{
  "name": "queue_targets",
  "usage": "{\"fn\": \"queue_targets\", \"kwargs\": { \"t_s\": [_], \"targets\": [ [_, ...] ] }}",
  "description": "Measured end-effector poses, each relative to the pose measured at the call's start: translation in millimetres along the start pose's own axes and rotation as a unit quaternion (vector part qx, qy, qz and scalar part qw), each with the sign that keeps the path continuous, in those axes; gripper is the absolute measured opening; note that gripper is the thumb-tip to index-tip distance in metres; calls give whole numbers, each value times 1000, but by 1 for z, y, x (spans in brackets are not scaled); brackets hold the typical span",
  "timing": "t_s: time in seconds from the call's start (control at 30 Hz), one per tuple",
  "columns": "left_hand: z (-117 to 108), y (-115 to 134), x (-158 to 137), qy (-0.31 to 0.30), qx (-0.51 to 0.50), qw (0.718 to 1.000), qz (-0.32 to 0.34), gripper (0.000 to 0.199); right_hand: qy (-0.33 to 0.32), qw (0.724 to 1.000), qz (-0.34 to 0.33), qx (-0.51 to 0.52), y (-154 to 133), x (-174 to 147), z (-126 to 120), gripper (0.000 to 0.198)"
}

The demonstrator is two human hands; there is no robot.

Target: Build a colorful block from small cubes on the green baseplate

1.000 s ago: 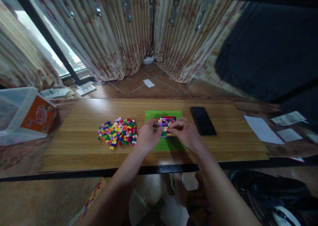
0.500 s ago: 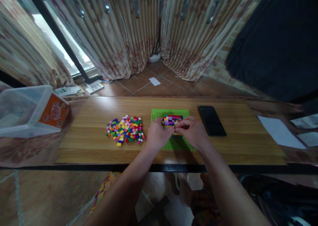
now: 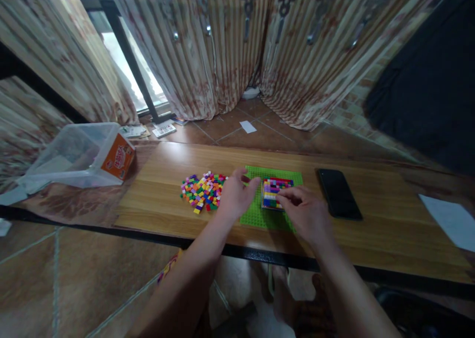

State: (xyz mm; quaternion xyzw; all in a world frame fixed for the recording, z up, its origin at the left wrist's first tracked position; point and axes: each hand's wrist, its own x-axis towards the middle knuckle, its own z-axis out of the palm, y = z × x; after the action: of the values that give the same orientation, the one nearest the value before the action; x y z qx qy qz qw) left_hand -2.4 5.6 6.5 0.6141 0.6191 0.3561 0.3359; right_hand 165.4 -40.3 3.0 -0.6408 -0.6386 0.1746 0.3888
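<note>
A multicoloured block of small toy bricks stands on a green studded baseplate. At its right side my right hand has thumb and fingers pinched together against the brick rows; whatever is between the fingertips is too small to make out. My left hand hovers over the left edge of the baseplate, thumb and fingers apart, holding nothing. It partly covers a heap of loose coloured bricks on the wooden table.
A black phone lies to the right of the baseplate. Beyond the table's left end is a clear plastic bin with an orange label. White paper lies past the right end. Curtains hang behind.
My left hand has moved away from the brick block toward the loose heap, and its fingers have spread. The right hand stays at the block. The whole view has shifted and tilted.
</note>
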Motion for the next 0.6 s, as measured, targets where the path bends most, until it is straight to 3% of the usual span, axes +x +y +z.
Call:
{"fn": "queue_targets", "kwargs": {
  "t_s": [0.07, 0.2, 0.37, 0.6],
  "targets": [
    [-16, -7, 9, 47, -33, 998, 1, 38, -17, 999, -42, 7, -16, -9, 12, 14],
    [-38, -25, 22, 113, -73, 991, -6, 38, -133, 986, -98, 14, -39, -27, 45, 16],
    [-48, -35, 21, 111, -91, 990, -4, 33, -166, 978, -116, -46, -44, -31, 75, 22],
    [-59, -33, 18, 127, -87, 988, -16, 32, -196, 974, -98, -51, -43, -25, 88, 23]
  ]
}}
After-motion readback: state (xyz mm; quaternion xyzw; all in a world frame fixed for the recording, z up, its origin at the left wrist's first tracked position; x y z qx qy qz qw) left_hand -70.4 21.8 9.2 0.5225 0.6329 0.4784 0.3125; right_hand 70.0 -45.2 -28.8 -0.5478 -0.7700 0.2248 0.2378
